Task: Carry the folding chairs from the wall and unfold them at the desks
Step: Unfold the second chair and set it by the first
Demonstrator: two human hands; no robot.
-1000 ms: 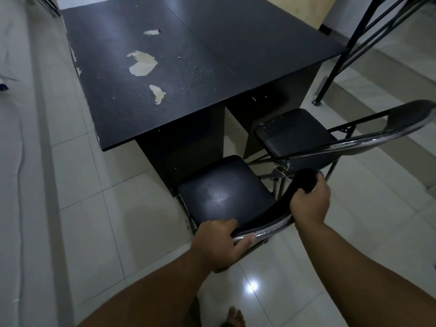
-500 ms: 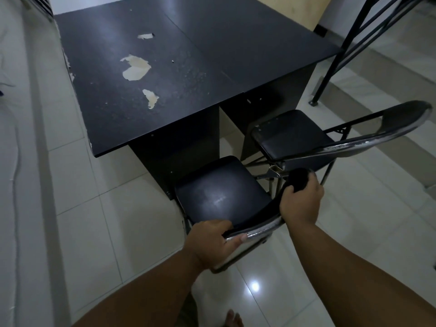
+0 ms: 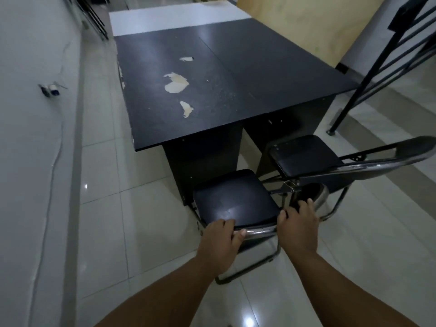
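Note:
An unfolded black folding chair (image 3: 233, 199) with a chrome frame stands right in front of me, its seat pointing at the black desk (image 3: 212, 90). My left hand (image 3: 218, 241) grips the left end of its backrest bar. My right hand (image 3: 298, 223) rests on the right end of the same backrest, fingers spread over it. A second unfolded folding chair (image 3: 306, 156) stands to the right at the neighbouring desk half, its backrest reaching to the right frame edge.
The desk top has peeled pale patches. A white wall with a cable and a small plug (image 3: 50, 89) runs along the left. A black metal stair railing (image 3: 368, 67) and steps rise on the right. A pale wooden board (image 3: 306, 24) leans behind the desk. The floor is glossy tile.
The view has tilted up and shows more of the room behind the desk. My right hand's fingers have loosened from a closed grip to spread on the backrest. The chair has settled closer to the desk.

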